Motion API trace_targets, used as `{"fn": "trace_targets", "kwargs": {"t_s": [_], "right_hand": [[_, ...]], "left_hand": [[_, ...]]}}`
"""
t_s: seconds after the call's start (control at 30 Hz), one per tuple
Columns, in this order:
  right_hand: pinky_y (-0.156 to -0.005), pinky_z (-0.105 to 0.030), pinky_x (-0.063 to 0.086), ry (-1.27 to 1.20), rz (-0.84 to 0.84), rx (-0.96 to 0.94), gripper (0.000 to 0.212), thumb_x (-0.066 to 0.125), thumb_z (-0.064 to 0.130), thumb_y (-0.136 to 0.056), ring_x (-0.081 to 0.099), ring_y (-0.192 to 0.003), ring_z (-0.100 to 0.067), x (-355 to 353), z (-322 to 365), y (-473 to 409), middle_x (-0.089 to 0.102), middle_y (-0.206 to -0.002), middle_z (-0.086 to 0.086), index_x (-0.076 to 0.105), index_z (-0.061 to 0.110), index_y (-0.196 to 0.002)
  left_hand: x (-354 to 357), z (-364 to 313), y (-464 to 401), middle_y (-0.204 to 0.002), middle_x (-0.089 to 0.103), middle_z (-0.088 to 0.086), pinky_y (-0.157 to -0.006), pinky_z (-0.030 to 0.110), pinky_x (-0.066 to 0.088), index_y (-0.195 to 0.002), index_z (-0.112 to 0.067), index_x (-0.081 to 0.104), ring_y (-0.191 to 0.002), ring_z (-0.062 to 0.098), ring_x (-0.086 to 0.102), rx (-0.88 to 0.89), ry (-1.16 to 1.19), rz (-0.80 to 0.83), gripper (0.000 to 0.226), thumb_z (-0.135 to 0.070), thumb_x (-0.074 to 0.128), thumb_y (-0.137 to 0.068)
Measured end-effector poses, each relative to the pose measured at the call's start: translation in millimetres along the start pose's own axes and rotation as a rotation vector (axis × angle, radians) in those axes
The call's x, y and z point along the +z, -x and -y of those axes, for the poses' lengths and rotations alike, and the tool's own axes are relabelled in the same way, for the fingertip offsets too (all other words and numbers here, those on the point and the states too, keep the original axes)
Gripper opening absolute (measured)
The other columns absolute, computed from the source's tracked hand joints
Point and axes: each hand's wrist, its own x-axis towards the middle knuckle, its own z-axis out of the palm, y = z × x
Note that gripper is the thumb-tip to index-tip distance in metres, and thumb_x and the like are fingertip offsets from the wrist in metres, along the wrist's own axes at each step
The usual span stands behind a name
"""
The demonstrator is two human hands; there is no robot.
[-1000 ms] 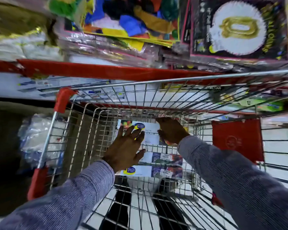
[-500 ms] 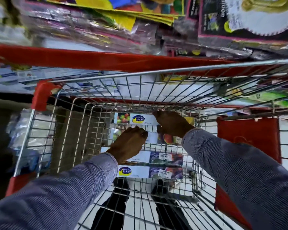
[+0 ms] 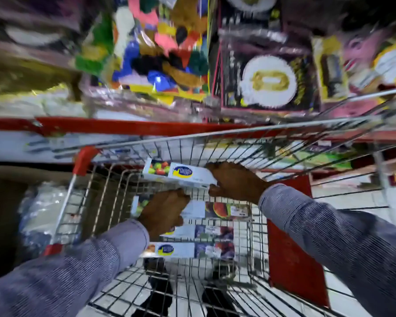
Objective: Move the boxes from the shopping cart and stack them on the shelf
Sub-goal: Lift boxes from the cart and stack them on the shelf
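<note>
A wire shopping cart (image 3: 215, 136) stands in front of me, its basket holding several flat white boxes with fruit pictures and a blue-yellow logo. My right hand (image 3: 236, 183) grips the right end of the top box (image 3: 181, 173), which is raised and tilted above the rest. My left hand (image 3: 164, 211) is curled around the left part of a second box (image 3: 215, 210) just below. Two more boxes (image 3: 188, 250) lie stacked lower in the basket. The red-edged shelf (image 3: 124, 126) runs across behind the cart.
Bags of coloured balloons (image 3: 160, 49) and a black packet with a gold number (image 3: 269, 81) fill the shelf above. A plastic-wrapped bundle (image 3: 39, 216) sits left of the cart. A red panel (image 3: 290, 248) hangs on the cart's right side. My dark shoes (image 3: 160, 296) show through the cart floor.
My right hand has lifted the top box up off the pile. My left hand has closed on the box beneath. The view has tilted upward and is blurred.
</note>
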Motion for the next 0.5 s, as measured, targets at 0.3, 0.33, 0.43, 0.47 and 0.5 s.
{"fn": "trace_targets", "kwargs": {"t_s": [0.3,0.33,0.43,0.47,0.5], "right_hand": [[-0.063,-0.033,0.048,0.112,-0.18,-0.081,0.047,0.062,0.042,-0.089,0.066,-0.084,-0.033,-203,76,97,0.068,-0.094,-0.015,0.057,0.009,-0.121],[-0.063,-0.033,0.049,0.128,-0.21,-0.081,0.045,0.062,0.043,-0.088,0.064,-0.08,-0.032,-228,84,105,0.066,-0.09,-0.013,0.058,0.01,-0.118],[-0.066,-0.038,0.053,0.189,-0.303,-0.098,0.038,0.063,0.04,-0.088,0.059,-0.073,-0.028,-301,107,132,0.064,-0.085,-0.008,0.06,0.011,-0.111],[-0.067,-0.037,0.053,0.225,-0.335,-0.09,0.038,0.062,0.041,-0.088,0.058,-0.074,-0.026,-323,114,140,0.065,-0.087,-0.008,0.061,0.011,-0.112],[-0.069,-0.037,0.053,0.268,-0.364,-0.086,0.039,0.062,0.041,-0.088,0.058,-0.077,-0.026,-346,122,147,0.067,-0.091,-0.01,0.063,0.011,-0.112]], "left_hand": [[-207,-39,151,-0.11,0.075,-0.001,-0.083,0.034,0.055,-0.113,-0.027,0.071,-0.105,0.023,0.068,0.01,-0.012,-0.362,0.06,-0.057,0.078,-0.062],[-228,-42,162,-0.115,0.073,-0.001,-0.087,0.033,0.053,-0.117,-0.029,0.069,-0.11,0.022,0.065,0.014,-0.015,-0.407,0.063,-0.058,0.078,-0.062],[-289,-54,194,-0.119,0.069,-0.007,-0.085,0.029,0.045,-0.124,-0.036,0.065,-0.113,0.017,0.061,-0.006,-0.048,-0.511,0.073,-0.062,0.082,-0.058],[-309,-58,203,-0.116,0.07,-0.01,-0.08,0.029,0.043,-0.123,-0.039,0.065,-0.11,0.015,0.062,-0.002,-0.079,-0.553,0.074,-0.064,0.08,-0.056],[-330,-62,211,-0.113,0.072,-0.011,-0.076,0.029,0.043,-0.122,-0.04,0.066,-0.107,0.015,0.063,0.004,-0.115,-0.586,0.073,-0.065,0.077,-0.054]]}}
